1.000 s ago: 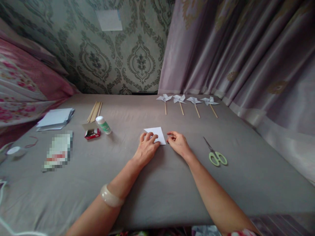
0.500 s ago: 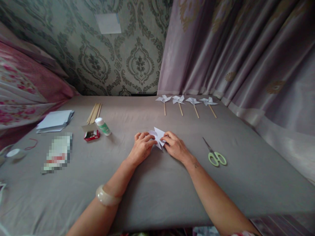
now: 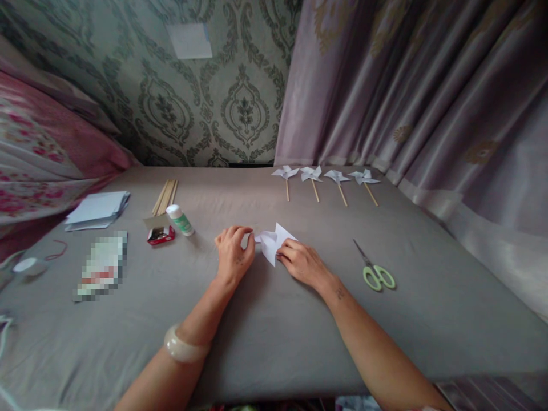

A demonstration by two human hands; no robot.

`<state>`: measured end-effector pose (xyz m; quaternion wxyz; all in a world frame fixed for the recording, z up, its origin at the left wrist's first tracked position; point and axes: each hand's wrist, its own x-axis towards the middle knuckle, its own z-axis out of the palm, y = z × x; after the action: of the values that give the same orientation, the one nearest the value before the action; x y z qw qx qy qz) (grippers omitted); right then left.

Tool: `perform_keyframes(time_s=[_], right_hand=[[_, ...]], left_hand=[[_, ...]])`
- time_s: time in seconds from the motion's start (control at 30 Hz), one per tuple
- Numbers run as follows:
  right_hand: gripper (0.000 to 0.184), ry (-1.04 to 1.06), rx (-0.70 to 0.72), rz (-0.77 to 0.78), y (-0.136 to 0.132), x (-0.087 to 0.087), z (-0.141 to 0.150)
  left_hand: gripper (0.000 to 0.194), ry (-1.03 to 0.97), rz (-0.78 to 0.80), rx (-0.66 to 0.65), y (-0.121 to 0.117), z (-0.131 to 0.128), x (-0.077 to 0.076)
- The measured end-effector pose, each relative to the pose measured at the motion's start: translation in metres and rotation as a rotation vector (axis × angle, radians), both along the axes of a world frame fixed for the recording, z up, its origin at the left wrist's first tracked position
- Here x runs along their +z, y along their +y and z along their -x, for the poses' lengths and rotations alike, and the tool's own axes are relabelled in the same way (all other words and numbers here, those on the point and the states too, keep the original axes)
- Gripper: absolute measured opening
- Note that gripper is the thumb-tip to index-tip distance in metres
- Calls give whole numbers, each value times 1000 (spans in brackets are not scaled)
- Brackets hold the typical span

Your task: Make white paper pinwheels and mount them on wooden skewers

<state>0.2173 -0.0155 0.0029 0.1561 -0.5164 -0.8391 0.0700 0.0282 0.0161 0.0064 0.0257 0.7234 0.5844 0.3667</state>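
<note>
A white paper pinwheel (image 3: 269,244) with cut, pointed blades lies at the middle of the table, between my hands. My left hand (image 3: 233,254) is closed in a pinch on the tip of its left blade, thumb and forefinger together. Fingers of my right hand (image 3: 302,262) grip the paper's right side, bent over its edge, and hide part of it. One blade points up and away beside the right fingers, and another points toward me. Green-handled scissors (image 3: 373,273) lie to the right of my right hand, apart from it.
Several finished pinwheels on sticks (image 3: 311,174) lie in a row at the back. To the left are wooden sticks (image 3: 165,197), a glue bottle (image 3: 180,221), an open red box (image 3: 161,234), a paper stack (image 3: 96,209), a blurred packet (image 3: 103,265) and a white roll (image 3: 29,267).
My left hand has drawn back left and turned, now pinching a blade tip instead of resting over the paper's middle. My right hand has moved slightly nearer me.
</note>
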Motion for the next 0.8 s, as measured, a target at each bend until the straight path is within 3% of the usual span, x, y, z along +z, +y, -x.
perform_keyframes(time_s=[0.2, 0.37, 0.63, 0.8], right_hand=[[19, -9, 26, 48, -4, 5, 3], [18, 48, 18, 105, -9, 13, 1], [19, 93, 12, 160, -12, 18, -2], [18, 99, 11, 166, -11, 16, -2]], left_hand=[[18, -40, 372, -73, -7, -9, 8], [19, -96, 489, -110, -11, -15, 11], [10, 203, 180, -176, -16, -17, -3], [13, 336, 102, -231, -18, -19, -4]])
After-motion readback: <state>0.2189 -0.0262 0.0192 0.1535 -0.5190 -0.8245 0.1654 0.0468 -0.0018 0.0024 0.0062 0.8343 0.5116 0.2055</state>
